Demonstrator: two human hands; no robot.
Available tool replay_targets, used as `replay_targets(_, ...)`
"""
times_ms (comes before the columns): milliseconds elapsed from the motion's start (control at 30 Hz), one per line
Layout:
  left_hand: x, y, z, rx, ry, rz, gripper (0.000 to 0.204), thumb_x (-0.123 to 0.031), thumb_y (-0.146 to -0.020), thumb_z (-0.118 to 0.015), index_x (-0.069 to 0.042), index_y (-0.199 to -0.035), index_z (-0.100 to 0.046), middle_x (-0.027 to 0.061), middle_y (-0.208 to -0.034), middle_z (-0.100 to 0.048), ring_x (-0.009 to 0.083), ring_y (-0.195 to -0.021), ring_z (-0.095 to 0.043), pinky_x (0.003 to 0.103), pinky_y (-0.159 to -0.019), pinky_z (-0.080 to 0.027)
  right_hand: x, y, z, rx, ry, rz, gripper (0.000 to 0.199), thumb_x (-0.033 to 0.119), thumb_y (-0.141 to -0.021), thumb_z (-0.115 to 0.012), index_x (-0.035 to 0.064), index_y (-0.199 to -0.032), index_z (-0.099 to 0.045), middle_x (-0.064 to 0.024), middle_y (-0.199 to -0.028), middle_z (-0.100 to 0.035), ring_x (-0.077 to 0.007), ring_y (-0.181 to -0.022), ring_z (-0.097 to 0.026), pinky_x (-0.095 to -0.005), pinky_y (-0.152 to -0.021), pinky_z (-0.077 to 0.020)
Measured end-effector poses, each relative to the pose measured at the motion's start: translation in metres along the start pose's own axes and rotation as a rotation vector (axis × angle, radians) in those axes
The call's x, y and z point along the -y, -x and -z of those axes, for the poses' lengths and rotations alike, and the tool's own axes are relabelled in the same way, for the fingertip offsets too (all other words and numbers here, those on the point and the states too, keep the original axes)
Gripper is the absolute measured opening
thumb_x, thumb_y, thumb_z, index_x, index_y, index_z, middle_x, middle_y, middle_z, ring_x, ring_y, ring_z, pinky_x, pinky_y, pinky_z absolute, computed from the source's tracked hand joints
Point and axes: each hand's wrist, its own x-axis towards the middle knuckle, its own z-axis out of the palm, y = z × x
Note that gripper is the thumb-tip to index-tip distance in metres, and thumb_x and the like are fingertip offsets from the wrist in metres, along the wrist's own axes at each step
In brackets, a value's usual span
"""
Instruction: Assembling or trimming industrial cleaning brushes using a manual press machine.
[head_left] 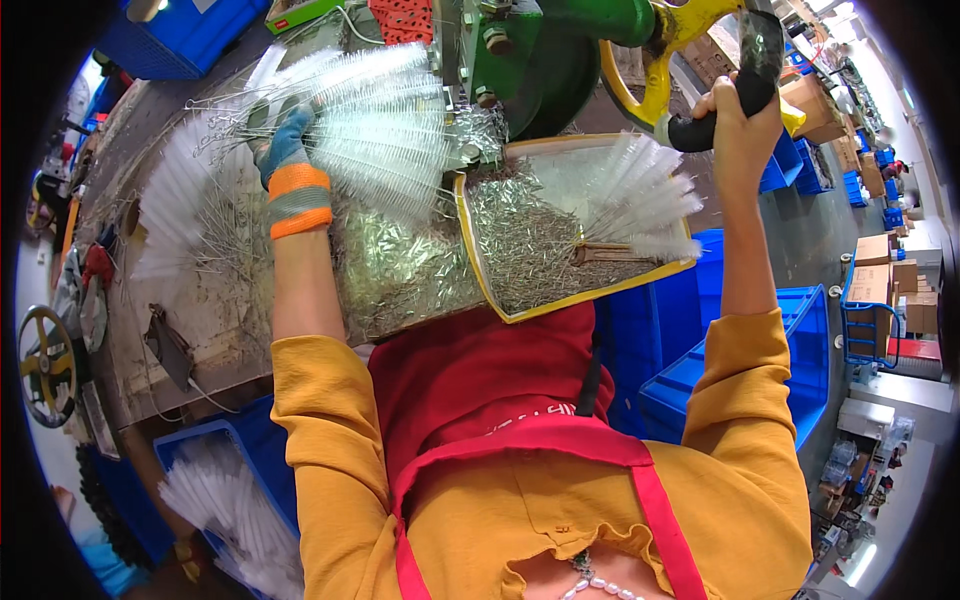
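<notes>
My left hand (287, 140) wears a blue and grey glove with an orange cuff. It rests among a fan of white bristle brushes on wire stems (375, 125) lying on the workbench. My right hand (740, 115) is raised and gripped around the black handle (725, 110) of the yellow lever wheel (655, 80) on a green press machine (545, 50). In front of my chest a yellow-rimmed tray (480, 265) holds many small metal offcuts and a few more white brushes (645, 195).
Silver metal scraps (400, 270) cover the bench edge. Blue plastic crates stand at the right (740, 350) and at the lower left, one holding white brushes (225, 500). Another wheel (45, 365) sits far left. Cardboard boxes (875, 280) stand at the right.
</notes>
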Motion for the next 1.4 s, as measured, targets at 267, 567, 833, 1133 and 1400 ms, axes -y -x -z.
replay_targets(267,0.008,-0.017,-0.004,0.070,0.141,0.064,0.029,0.000,-0.065,-0.065,0.001,-0.093,-0.059,0.0084,-0.087,-0.060,0.0170,-0.073,-0.058,0.026,-0.068,-0.049,0.049,-0.049,-0.002,0.246,0.145,-0.129,0.008,0.008,-0.075,-0.050,0.0010,-0.076,-0.049,-0.0014,-0.054,-0.046,-0.0106,-0.044,-0.049,-0.0233,-0.044,-0.0417)
replay_targets(567,0.014,-0.025,-0.006,0.094,0.170,0.051,0.028,-0.003,-0.066,-0.066,0.001,-0.093,-0.060,0.0077,-0.086,-0.060,0.0171,-0.071,-0.057,0.026,-0.066,-0.049,0.036,-0.067,0.003,0.256,0.142,-0.165,0.011,0.013,-0.075,-0.053,0.0025,-0.079,-0.049,-0.0009,-0.056,-0.047,-0.0091,-0.044,-0.048,-0.0225,-0.044,-0.0427)
replay_targets(833,0.008,-0.009,-0.003,0.106,0.191,-0.024,0.031,0.003,-0.060,-0.069,0.003,-0.089,-0.059,0.0094,-0.085,-0.060,0.0161,-0.066,-0.057,0.025,-0.061,-0.049,0.010,0.027,-0.024,-0.098,-0.171,0.035,0.011,0.000,-0.075,-0.049,0.0006,-0.083,-0.041,-0.0065,-0.057,-0.052,-0.0128,-0.050,-0.053,-0.0231,-0.052,-0.0441)
replay_targets(1133,0.004,-0.020,0.004,-0.009,-0.014,0.155,0.027,-0.007,-0.066,-0.067,0.000,-0.091,-0.062,0.0049,-0.086,-0.061,0.0153,-0.073,-0.057,0.026,-0.066,-0.047,0.001,0.023,-0.027,-0.119,-0.109,0.017,0.013,-0.002,-0.077,-0.049,-0.0006,-0.086,-0.040,-0.0072,-0.056,-0.051,-0.0133,-0.047,-0.052,-0.0243,-0.052,-0.0448)
replay_targets(1400,-0.004,-0.007,0.013,0.087,0.038,0.078,0.031,-0.004,-0.064,-0.069,-0.001,-0.094,-0.060,0.0071,-0.086,-0.061,0.0166,-0.075,-0.057,0.027,-0.068,-0.048,-0.001,-0.009,0.004,-0.013,0.028,-0.004,0.014,0.003,-0.070,-0.051,-0.0017,-0.082,-0.045,-0.0061,-0.057,-0.050,-0.0139,-0.045,-0.053,-0.0238,-0.046,-0.0434)
